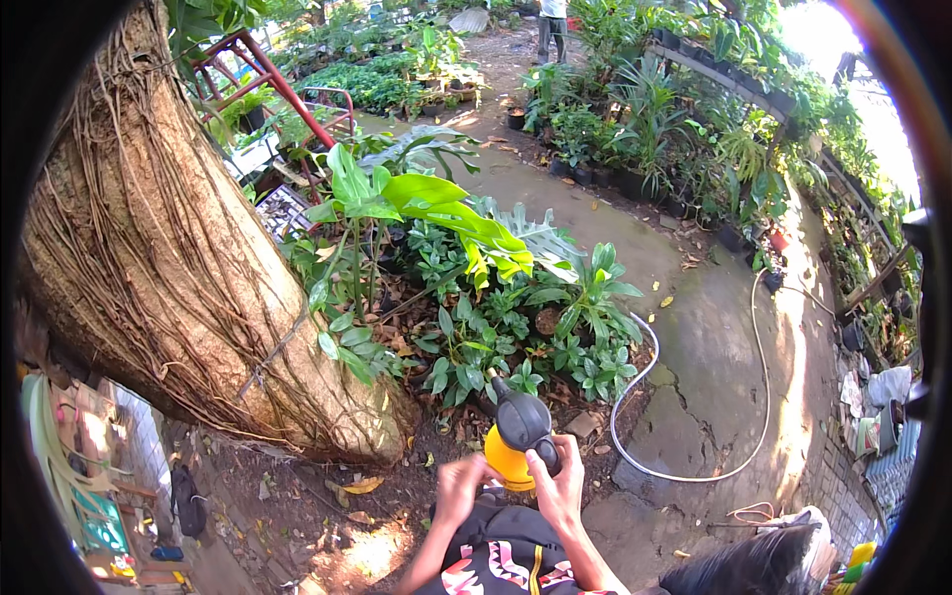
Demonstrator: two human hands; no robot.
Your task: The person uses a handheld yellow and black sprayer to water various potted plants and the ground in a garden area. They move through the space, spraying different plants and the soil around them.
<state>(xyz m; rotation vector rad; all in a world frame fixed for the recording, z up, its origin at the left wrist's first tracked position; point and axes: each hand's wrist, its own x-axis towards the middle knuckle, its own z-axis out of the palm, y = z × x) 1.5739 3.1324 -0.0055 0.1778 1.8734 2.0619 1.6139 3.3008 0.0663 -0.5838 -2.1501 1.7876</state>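
A pump spray bottle (508, 457) with a yellow tank and a black pump head is held in front of my body, its brass-coloured nozzle pointing away over the plants. My right hand (556, 476) grips the black handle at the bottle's right side, thumb on top. Against the left side of the yellow tank is my left hand (462, 483), slightly blurred, its fingers bent; whether it grips the tank is unclear. Just beyond the nozzle grow low leafy plants (476, 342), with a large split-leaf plant (446, 208) above them.
A thick tree trunk (201, 282) wrapped in roots leans at left. A pale hose (632, 468) loops over the concrete path (684, 357). Potted plants (639, 141) line its far side. A person (552, 33) stands far back. A black bag (186, 502) lies lower left.
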